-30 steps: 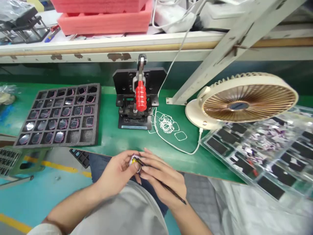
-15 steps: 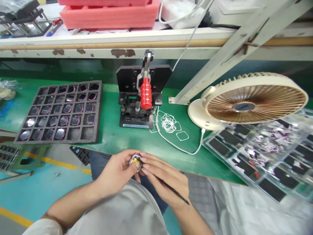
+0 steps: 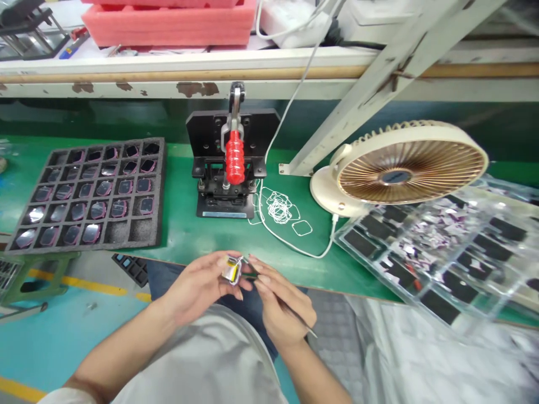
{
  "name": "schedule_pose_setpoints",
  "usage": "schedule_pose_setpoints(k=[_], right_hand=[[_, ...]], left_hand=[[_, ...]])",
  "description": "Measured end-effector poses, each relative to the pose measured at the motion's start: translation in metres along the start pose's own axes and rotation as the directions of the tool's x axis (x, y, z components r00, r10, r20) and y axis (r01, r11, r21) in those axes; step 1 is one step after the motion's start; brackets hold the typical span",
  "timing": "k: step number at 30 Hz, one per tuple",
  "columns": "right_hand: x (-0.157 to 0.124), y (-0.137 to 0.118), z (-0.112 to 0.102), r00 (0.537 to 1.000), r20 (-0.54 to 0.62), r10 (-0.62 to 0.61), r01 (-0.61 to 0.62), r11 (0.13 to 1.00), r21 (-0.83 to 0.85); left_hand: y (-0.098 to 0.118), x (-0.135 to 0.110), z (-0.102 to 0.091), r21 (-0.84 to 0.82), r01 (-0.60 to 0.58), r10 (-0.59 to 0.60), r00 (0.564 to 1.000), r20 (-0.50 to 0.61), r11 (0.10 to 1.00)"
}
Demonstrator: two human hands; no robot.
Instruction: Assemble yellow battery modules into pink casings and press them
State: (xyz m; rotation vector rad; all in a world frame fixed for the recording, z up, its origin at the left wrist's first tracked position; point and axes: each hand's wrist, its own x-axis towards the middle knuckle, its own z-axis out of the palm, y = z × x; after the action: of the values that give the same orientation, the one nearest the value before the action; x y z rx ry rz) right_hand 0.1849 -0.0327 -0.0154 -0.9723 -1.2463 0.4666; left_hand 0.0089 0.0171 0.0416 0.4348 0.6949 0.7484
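Observation:
My left hand [image 3: 201, 285] is closed round a small part with a yellow inside [image 3: 231, 270], held at the front edge of the green bench [image 3: 185, 235]. My right hand [image 3: 281, 303] pinches thin dark tweezers [image 3: 295, 318], and their tip touches that part. Both hands meet just over my lap. A black foam tray [image 3: 90, 193] with several shiny pink-rimmed parts lies to the left. A black toggle press with a red handle [image 3: 234, 158] stands straight ahead. Thin white rings [image 3: 280, 210] lie in a small heap next to the press.
A cream desk fan [image 3: 400, 168] faces up at the right, its white cable running across the bench. Clear plastic trays [image 3: 442, 258] with dark pieces lie at the right. Pink foam [image 3: 168, 22] sits on the shelf above. A slanted white bracket [image 3: 379, 67] crosses the upper right.
My hands have lifted slightly with the part, and the right hand has turned more upright on the tweezers. The view has shifted a little to the right.

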Motion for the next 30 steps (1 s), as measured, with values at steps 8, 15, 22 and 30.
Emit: schedule_pose_setpoints(k=[8, 15, 22, 30], right_hand=[[0.069, 0.038, -0.035, 0.967, -0.243, 0.074, -0.166, 0.909, -0.383], [0.075, 0.044, -0.061, 0.979, -0.155, 0.132, -0.198, 0.793, -0.576], [0.073, 0.050, -0.061, 0.968, -0.231, 0.095, -0.177, 0.915, -0.363], [0.063, 0.032, -0.084, 0.988, -0.082, 0.133, -0.155, 0.773, -0.615]], left_hand=[[-0.005, 0.018, -0.016, 0.043, 0.021, -0.012, 0.980, -0.197, 0.999], [-0.011, 0.020, -0.016, 0.081, 0.025, -0.011, 0.986, -0.165, 0.996], [-0.008, 0.023, -0.016, 0.100, -0.011, 0.020, 0.996, -0.093, 0.995], [0.003, 0.020, -0.041, 0.549, -0.296, 0.460, 0.868, -0.187, 0.782]])
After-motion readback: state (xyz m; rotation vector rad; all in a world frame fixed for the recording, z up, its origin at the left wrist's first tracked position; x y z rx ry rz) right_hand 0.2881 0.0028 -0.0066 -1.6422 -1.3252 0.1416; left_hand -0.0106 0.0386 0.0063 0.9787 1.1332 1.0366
